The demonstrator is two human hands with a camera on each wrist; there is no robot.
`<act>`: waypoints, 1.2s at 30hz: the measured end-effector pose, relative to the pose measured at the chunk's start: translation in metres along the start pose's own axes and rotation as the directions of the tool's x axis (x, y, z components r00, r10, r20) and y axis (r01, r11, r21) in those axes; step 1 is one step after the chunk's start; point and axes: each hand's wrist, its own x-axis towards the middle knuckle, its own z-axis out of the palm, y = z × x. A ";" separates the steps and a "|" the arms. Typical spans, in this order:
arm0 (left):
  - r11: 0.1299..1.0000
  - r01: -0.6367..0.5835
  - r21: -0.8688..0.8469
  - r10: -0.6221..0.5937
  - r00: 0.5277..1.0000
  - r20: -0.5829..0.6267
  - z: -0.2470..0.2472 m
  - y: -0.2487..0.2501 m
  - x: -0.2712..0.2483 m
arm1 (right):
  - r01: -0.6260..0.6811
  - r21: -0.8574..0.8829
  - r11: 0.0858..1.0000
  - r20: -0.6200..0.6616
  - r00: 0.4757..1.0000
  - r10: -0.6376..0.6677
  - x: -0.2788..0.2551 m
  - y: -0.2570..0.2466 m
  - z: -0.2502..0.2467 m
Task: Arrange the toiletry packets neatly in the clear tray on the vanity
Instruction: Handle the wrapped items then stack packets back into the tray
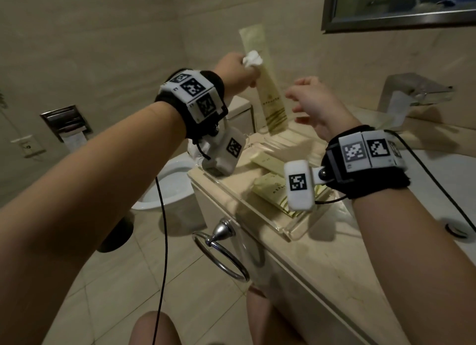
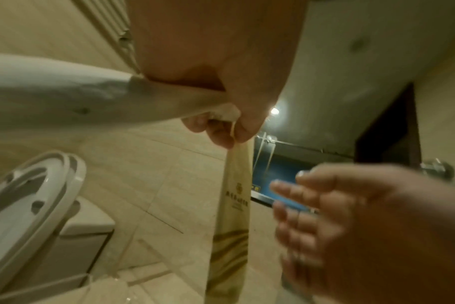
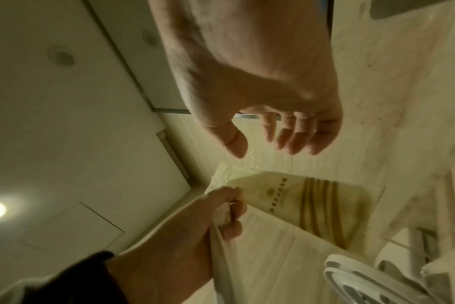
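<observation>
Toilet [image 1: 175, 182], towel ring [image 1: 221, 254], perhaps faucet [image 1: 412, 95].

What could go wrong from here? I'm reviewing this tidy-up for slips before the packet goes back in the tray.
The left hand pinches the long packet together with a crumpled white tissue, so the grip may slip, or the tissue could fall into the clear tray. The tray sits near the vanity's edge above the toilet; a dropped packet might land there. The right hand is open nearby and could knock the hanging packet.
</observation>
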 end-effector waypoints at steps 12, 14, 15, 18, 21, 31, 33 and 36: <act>0.897 0.327 -0.298 -0.306 0.945 0.116 -0.003 -0.027 -0.006 | -0.003 -0.169 0.986 0.095 0.995 0.019 -0.010 0.002 -0.001; 0.896 0.334 -0.292 -0.311 0.942 0.125 -0.002 -0.032 -0.010 | 0.008 -0.208 0.978 0.130 0.991 0.019 -0.014 0.002 0.001; 0.898 0.335 -0.285 -0.309 0.942 0.130 -0.003 -0.034 -0.011 | 0.015 -0.227 0.974 0.143 0.990 0.018 -0.015 0.002 0.002; 0.907 0.352 -0.231 -0.336 0.936 0.107 -0.011 -0.041 -0.016 | 0.006 -0.270 0.963 0.191 0.981 0.048 -0.021 0.004 0.001; 0.914 0.383 -0.135 -0.368 0.922 0.124 -0.020 -0.051 -0.023 | -0.031 -0.312 0.949 0.262 0.958 0.118 -0.029 0.007 -0.004; 0.865 0.456 0.208 -0.501 0.808 0.310 -0.014 -0.087 -0.050 | -0.085 -0.572 0.816 0.369 0.862 0.348 -0.055 0.032 0.001; 0.850 0.441 0.289 -0.520 0.789 0.326 -0.015 -0.094 -0.053 | -0.079 -0.607 0.791 0.379 0.846 0.376 -0.058 0.038 0.003; 0.839 0.428 0.337 -0.537 0.755 0.377 -0.012 -0.099 -0.058 | -0.061 -0.661 0.748 0.379 0.833 0.402 -0.063 0.040 0.007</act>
